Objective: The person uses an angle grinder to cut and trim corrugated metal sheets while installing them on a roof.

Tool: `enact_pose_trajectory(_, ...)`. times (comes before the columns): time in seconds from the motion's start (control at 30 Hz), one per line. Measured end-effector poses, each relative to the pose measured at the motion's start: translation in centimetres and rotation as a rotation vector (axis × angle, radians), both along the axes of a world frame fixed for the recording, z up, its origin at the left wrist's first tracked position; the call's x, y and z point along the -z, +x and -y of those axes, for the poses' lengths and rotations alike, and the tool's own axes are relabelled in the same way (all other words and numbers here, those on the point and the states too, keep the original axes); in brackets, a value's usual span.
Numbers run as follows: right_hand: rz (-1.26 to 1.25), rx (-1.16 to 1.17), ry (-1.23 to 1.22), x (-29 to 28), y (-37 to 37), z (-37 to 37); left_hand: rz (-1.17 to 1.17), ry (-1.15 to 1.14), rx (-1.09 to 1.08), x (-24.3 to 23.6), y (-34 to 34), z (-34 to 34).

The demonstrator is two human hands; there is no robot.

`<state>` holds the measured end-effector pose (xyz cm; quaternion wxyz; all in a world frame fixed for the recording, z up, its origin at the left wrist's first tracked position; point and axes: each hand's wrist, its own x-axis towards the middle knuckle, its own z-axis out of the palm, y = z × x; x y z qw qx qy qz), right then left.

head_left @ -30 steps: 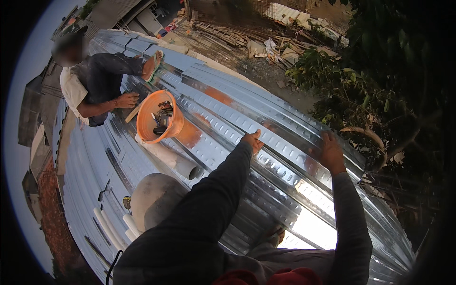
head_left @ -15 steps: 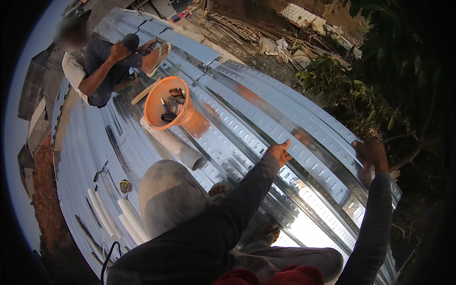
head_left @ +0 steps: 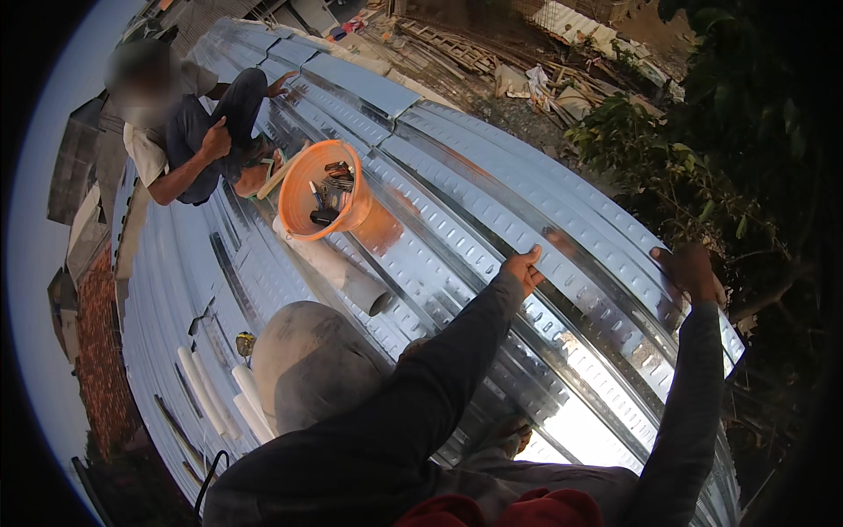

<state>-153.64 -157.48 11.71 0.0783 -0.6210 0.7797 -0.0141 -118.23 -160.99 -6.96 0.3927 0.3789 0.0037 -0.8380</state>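
Co-worker's foot (head_left: 255, 179) has drawn back. Left grip (head_left: 524, 270) pinches one edge of a dimpled metal sheet (head_left: 531, 206); right grip (head_left: 692, 270) clasps another, leaves (head_left: 689, 189) beyond.

On ribbed silver metal sheets (head_left: 509, 198): orange round plastic bucket (head_left: 378, 230); just before it, broad grey pipe (head_left: 338, 272); farther left, slim white pipes (head_left: 204, 391). Right of sheets: green tree (head_left: 654, 162).

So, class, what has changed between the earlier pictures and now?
The long, ridged, silvery metal sheet has slid right and nearer the camera wearer, the bare left hand and bare right hand shifting with it at its edges. Whether either grip changed is unclear. The seated co-worker has drawn back an outstretched sandalled foot. The round orange plastic bucket stays beside the thick grey pipe.
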Motion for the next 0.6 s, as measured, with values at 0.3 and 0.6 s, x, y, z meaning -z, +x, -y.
enact_pose_trajectory(0.3, 0.156, 0.152, 0.143, 0.1, 3.1, -0.1, 0.082, -0.005, -0.068, 1.0, 0.9, -0.2)
enact_pose_trajectory(0.6, 0.223, 0.096, 0.047, 6.4, 5.1, 1.5, 0.529, 0.108, -0.048, 3.5, 4.5, 3.2)
